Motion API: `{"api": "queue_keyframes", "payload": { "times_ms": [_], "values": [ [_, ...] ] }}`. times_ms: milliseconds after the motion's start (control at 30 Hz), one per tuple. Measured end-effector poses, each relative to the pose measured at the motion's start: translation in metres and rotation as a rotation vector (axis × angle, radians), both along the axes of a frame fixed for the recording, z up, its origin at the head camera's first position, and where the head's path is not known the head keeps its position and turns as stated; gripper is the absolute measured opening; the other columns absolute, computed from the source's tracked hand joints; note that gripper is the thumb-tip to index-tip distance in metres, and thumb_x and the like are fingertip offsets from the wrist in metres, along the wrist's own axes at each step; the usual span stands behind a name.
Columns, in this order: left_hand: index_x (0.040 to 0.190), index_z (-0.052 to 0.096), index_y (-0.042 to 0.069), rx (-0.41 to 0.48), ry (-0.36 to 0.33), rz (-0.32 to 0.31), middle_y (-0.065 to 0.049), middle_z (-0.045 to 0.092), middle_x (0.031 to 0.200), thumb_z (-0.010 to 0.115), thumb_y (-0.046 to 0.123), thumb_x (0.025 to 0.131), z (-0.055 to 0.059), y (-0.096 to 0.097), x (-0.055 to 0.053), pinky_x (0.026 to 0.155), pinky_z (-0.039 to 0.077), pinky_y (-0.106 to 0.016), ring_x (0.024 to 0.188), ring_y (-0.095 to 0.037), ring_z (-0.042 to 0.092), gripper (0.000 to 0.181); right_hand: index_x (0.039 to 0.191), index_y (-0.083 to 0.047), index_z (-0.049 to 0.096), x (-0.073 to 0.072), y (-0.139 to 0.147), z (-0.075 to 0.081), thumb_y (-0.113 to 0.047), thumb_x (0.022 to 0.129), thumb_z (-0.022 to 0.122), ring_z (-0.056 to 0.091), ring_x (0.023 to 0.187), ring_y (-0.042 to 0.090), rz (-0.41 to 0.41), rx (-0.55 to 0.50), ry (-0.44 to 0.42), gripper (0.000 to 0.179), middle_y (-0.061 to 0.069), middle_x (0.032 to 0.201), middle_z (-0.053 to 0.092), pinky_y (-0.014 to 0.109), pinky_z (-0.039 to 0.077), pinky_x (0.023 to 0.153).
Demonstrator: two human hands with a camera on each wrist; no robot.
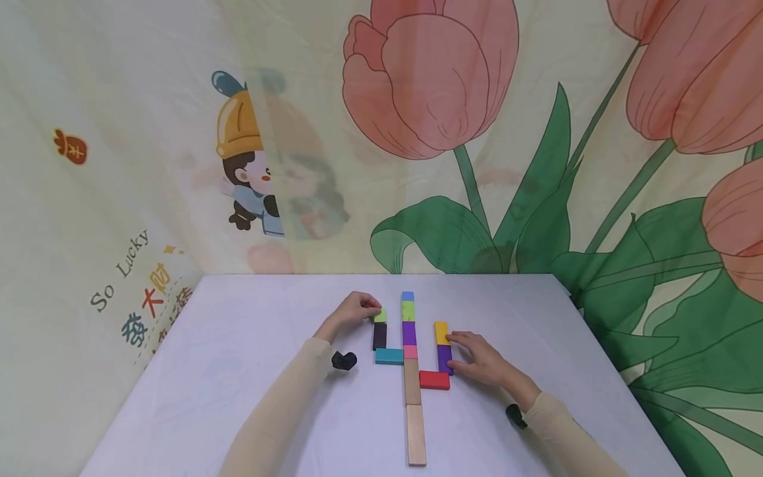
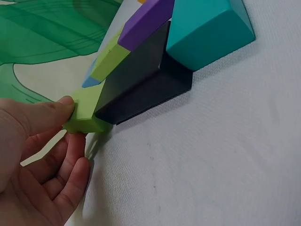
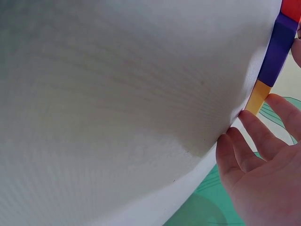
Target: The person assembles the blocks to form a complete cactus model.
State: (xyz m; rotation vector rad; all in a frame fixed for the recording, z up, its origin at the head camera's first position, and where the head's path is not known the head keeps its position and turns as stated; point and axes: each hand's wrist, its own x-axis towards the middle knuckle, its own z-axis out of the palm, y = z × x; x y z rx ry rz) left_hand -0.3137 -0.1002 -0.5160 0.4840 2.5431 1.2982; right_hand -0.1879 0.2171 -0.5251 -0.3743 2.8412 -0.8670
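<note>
My left hand (image 1: 356, 308) pinches a light green block (image 2: 87, 110) between thumb and fingers, at the far end of a black block (image 2: 141, 77). A teal block (image 1: 389, 356) lies crosswise at the near end of the black one. On the other side, my right hand (image 1: 479, 358) has its fingers spread beside a yellow block (image 1: 441, 332) and a purple block (image 1: 445, 358), fingertips right at their outer edges. Just nearer lies a red block (image 1: 434, 380), crosswise beside the central row.
The central row runs away from me: two plain wooden blocks (image 1: 416, 434), then a pink block (image 1: 410, 352), a purple block (image 1: 408, 333), a green block (image 1: 408, 311) and a blue block (image 1: 408, 296). A white cloth (image 1: 238, 331) covers the table; a tulip-printed curtain (image 1: 310, 258) hangs behind.
</note>
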Motion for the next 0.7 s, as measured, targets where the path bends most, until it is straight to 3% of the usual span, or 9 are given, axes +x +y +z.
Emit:
{"api": "queue_keyframes", "payload": {
  "times_ms": [700],
  "values": [
    [0.097,0.074,0.004,-0.070,0.010,0.008,-0.002,0.067,0.088,0.068,0.010,0.093,0.0046,0.0016,0.0047,0.073,0.049,-0.026,0.082,-0.015,0.056,0.010,0.141,-0.010,0.054,-0.0012,0.0008,0.0010,-0.035,0.085,0.076,0.040,0.136,0.041,0.013,-0.003,0.010,0.064,0.019,0.145,0.047,0.061,0.039,0.104]
  ]
}}
